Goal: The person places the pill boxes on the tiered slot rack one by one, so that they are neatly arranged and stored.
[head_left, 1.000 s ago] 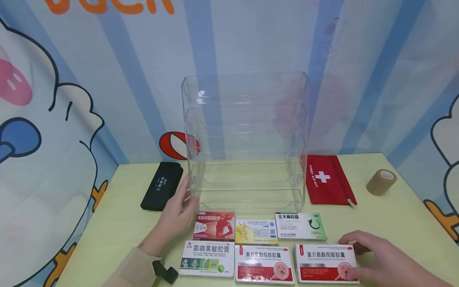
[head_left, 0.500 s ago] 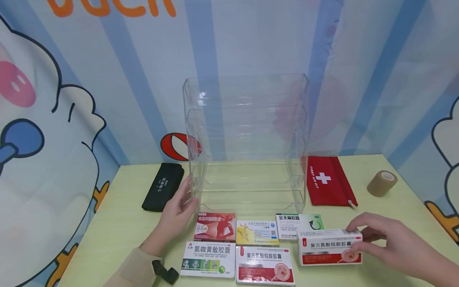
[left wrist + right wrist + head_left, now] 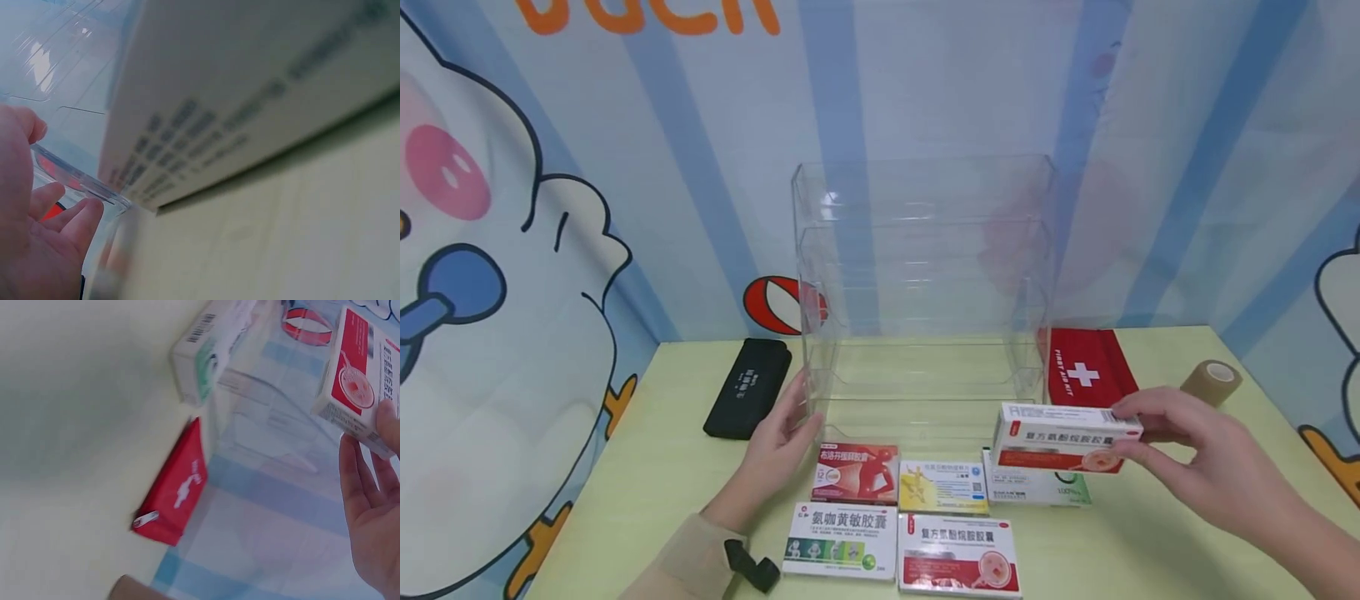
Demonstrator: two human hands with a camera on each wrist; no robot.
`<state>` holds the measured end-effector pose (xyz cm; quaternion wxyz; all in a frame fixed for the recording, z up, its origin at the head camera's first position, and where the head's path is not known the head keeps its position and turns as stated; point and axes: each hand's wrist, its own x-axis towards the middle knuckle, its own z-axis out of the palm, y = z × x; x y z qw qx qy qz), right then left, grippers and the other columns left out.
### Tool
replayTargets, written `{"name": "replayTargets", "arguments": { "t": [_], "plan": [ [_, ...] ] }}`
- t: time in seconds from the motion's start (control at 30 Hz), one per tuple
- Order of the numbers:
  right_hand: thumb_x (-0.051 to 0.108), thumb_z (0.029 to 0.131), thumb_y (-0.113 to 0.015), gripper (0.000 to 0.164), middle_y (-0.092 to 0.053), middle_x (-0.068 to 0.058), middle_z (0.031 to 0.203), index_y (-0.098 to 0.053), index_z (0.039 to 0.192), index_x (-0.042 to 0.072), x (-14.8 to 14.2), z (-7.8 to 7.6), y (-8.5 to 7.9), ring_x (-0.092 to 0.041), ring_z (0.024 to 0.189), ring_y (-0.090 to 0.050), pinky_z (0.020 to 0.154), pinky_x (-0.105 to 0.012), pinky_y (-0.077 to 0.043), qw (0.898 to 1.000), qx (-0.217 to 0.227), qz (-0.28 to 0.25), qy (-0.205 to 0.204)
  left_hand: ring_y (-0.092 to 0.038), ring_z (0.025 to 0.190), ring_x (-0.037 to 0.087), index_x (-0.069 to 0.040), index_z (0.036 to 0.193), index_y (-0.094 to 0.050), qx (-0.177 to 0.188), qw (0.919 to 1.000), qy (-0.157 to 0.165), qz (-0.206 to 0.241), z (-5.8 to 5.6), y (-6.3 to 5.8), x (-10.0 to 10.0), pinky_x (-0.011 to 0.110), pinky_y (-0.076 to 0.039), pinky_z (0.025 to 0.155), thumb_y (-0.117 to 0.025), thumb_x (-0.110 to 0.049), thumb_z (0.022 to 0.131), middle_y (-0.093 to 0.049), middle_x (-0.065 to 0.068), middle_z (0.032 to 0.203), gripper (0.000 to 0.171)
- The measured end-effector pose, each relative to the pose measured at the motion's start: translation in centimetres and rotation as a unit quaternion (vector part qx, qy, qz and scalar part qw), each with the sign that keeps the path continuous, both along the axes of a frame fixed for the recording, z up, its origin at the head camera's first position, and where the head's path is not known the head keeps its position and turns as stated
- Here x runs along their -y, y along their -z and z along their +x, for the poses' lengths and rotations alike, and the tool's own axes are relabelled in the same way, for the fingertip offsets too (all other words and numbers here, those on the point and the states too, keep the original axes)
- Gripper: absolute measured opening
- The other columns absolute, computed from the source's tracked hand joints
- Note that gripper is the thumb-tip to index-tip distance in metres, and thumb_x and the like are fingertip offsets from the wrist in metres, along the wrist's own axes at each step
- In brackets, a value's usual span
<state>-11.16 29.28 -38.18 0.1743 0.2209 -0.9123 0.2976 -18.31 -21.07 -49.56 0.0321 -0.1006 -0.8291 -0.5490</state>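
Observation:
In the head view my right hand (image 3: 1187, 458) pinches one end of a white-and-red medicine box (image 3: 1063, 446), raised and tilted in front of the clear tiered rack (image 3: 925, 408). The right wrist view shows the thumb on this medicine box's (image 3: 356, 381) printed face, fingers beneath. My left hand (image 3: 782, 437) grips the rack's lower left side; in the left wrist view its edge (image 3: 81, 178) lies between thumb and fingers. Before the rack lie a red box (image 3: 854, 473), a yellow-and-white box (image 3: 943, 486), a white-and-green box (image 3: 1037, 487) partly hidden, a capsule box (image 3: 840, 540) and another white-and-red box (image 3: 958, 554).
A black pouch (image 3: 748, 387) lies left of the rack. To its right are a red first aid pouch (image 3: 1086, 367) and a tan bandage roll (image 3: 1210, 382), each partly covered by the right hand or its box. A printed cloth (image 3: 925, 83) hangs behind the table.
My right hand has picked up the white-and-red medicine box from the front row's right end and moved it up and toward the rack. The left hand stays at the rack's side.

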Motion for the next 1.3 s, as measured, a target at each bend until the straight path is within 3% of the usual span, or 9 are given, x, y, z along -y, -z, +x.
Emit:
{"name": "replayTargets", "arguments": {
  "t": [0.37,0.5,0.77,1.0,1.13,1.3],
  "plan": [
    [-0.008,0.077,-0.094,0.055,-0.075,-0.003,0.121,-0.074,0.125,0.009,5.2,-3.8,-4.4,0.008,0.102,-0.069,0.091,-0.002,-0.056,0.994,-0.078,-0.037,-0.071,-0.052,0.157,0.037,-0.038,0.176,-0.026,-0.006,1.0,-0.001,0.002,-0.2,0.4,-0.1,0.047,-0.051,0.121,-0.064,-0.016,0.112,-0.042,0.008,0.178,0.077],
    [-0.007,0.082,-0.091,0.051,-0.076,-0.006,0.124,-0.071,0.128,0.005,7.0,-5.6,-5.6,0.003,0.103,-0.073,0.093,-0.003,-0.056,0.991,-0.098,-0.048,-0.075,-0.052,0.158,0.037,-0.037,0.176,-0.026,-0.01,1.0,0.002,0.002,-0.2,0.3,-0.2,0.046,-0.051,0.121,-0.064,-0.018,0.112,-0.042,0.008,0.178,0.076],
    [-0.005,0.092,-0.084,0.043,-0.073,-0.012,0.126,-0.069,0.132,0.001,10.2,-9.3,-8.4,-0.024,0.106,-0.077,0.093,-0.002,-0.055,0.985,-0.119,-0.095,-0.079,-0.053,0.157,0.038,-0.035,0.176,-0.028,-0.01,0.9999,0.001,0.003,-0.2,0.6,0.0,0.05,-0.051,0.12,-0.065,-0.024,0.112,-0.046,0.011,0.175,0.074],
    [0.008,0.099,-0.081,0.04,-0.071,-0.01,0.133,-0.067,0.136,0.004,12.7,-12.3,-10.6,-0.024,0.115,-0.078,0.093,-0.002,-0.055,0.986,-0.11,-0.119,-0.045,-0.053,0.157,0.037,-0.037,0.175,-0.028,-0.01,0.9999,0.001,0.002,-0.2,0.6,0.1,0.049,-0.051,0.121,-0.065,-0.022,0.112,-0.045,0.01,0.176,0.075],
    [0.011,0.101,-0.08,0.038,-0.071,-0.012,0.132,-0.068,0.135,0.003,14.1,-13.9,-11.7,-0.026,0.117,-0.078,0.095,-0.01,-0.061,0.982,-0.101,-0.156,-0.028,-0.053,0.157,0.038,-0.036,0.176,-0.028,-0.011,0.9999,0.002,0.0,-0.2,0.6,0.1,0.049,-0.05,0.121,-0.064,-0.018,0.112,-0.044,0.01,0.177,0.076],
    [0.014,0.103,-0.078,0.037,-0.071,-0.013,0.134,-0.068,0.137,0.004,16.0,-15.8,-13.0,-0.025,0.122,-0.077,0.102,-0.035,-0.067,0.979,-0.107,-0.172,-0.003,-0.052,0.157,0.039,-0.035,0.176,-0.028,-0.016,0.9999,0.004,0.006,-0.3,0.8,0.1,0.05,-0.05,0.121,-0.064,-0.019,0.112,-0.045,0.011,0.176,0.075]
  ]
}}
